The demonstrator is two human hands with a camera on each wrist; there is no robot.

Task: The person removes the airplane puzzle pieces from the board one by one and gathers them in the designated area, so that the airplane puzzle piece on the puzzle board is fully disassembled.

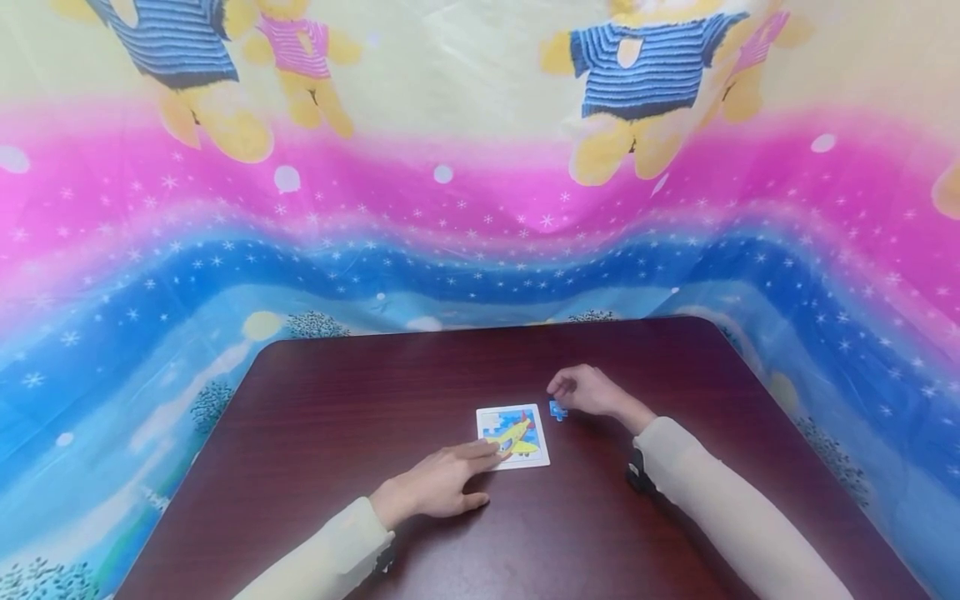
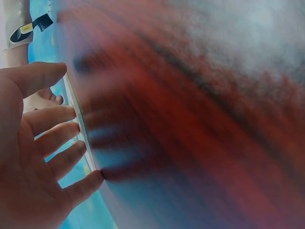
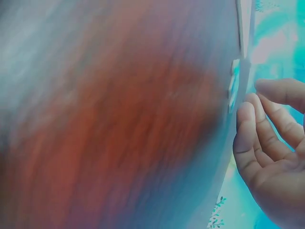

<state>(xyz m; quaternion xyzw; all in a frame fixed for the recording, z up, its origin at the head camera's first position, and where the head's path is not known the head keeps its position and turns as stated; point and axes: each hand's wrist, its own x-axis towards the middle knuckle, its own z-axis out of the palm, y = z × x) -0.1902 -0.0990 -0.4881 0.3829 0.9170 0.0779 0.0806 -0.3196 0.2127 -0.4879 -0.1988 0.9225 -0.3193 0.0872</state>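
Note:
A small square jigsaw puzzle (image 1: 529,462) lies on the table, its white border framing a yellow airplane on blue. At its upper left is a pale patch; I cannot tell whether it is print or a gap. My left hand (image 1: 442,482) rests its fairly straight fingers on the puzzle's lower left, covering that corner. To the right of the puzzle, apart from it, lies a loose blue puzzle piece (image 1: 557,411). Loosely bent, the fingers of my right hand (image 1: 591,390) hover beside this piece. In the right wrist view, a gap separates the fingertips from the piece (image 3: 233,87).
The dark red-brown table (image 1: 360,400) has a glossy top and rounded far corners. Behind and beside it hangs a colorful cloth (image 1: 465,208) printed with bears and snowflakes. Both sleeves (image 1: 720,492) are pale, with a dark band at each wrist.

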